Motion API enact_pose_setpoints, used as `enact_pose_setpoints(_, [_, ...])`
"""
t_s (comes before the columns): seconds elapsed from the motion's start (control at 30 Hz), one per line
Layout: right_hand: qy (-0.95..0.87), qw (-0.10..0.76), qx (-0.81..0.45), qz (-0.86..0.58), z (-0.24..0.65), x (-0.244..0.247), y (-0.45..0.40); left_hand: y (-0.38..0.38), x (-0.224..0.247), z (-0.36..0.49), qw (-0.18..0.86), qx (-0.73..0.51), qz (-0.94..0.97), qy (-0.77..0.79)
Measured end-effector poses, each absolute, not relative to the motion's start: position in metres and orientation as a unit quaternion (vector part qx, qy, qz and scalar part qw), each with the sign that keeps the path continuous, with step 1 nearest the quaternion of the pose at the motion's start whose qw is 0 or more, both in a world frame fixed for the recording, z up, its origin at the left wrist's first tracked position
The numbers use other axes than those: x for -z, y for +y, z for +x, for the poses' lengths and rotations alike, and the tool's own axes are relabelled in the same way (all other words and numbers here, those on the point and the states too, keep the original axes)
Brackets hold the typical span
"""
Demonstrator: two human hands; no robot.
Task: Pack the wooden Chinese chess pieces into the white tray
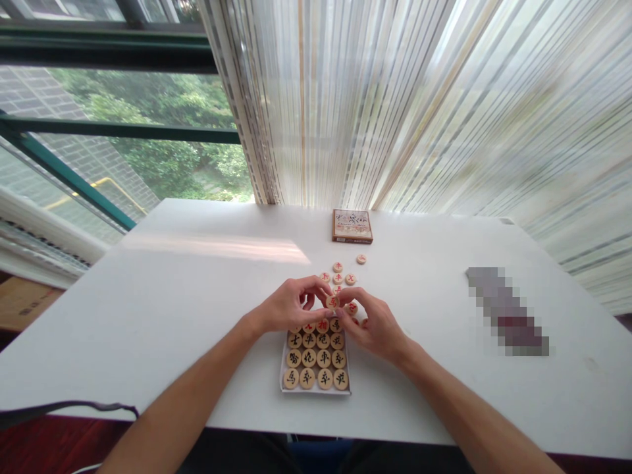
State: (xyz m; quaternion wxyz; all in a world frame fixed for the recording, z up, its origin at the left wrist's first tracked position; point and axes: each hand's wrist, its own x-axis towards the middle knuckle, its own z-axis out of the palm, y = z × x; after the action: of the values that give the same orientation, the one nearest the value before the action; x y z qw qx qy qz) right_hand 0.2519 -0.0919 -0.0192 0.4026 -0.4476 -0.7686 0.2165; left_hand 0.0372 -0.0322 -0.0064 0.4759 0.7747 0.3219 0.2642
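Note:
A round wooden Chinese chess piece point(332, 302) with a red character is pinched between the fingertips of my left hand point(296, 303) and my right hand point(370, 319). Both hands are closed on its edges, above the far end of a shallow white box tray point(316, 393). Rows of pieces lie in the tray: black-lettered ones such as a chess piece point(309, 358) in the near rows, and a red-lettered chess piece point(322, 326) among those further back. Loose red-lettered pieces, such as a chess piece point(338, 267), lie beyond my hands. My fingers partly hide the tray's far end.
A Chinese chess box lid point(352, 226) lies near the table's back edge. A blurred, pixelated object point(506, 313) is on the right of the white table point(172, 296). Striped curtains point(336, 99) hang behind, beside an open window at left. A dark strap point(74, 409) crosses the left front edge.

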Motion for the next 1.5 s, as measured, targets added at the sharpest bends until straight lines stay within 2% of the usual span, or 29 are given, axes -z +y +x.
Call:
enact_pose_setpoints(0.4, [-0.773,0.436,-0.191,-0.419,0.2526,0.0209,-0.0876,-0.0319,0.003,0.0365,0.491,-0.263,0.769,0.313])
enact_pose_setpoints(1.5, [-0.789,0.441,-0.172,-0.39,0.2499,0.0258,-0.0866,-0.0331,0.011,0.0428,0.519,-0.297,0.73,0.332])
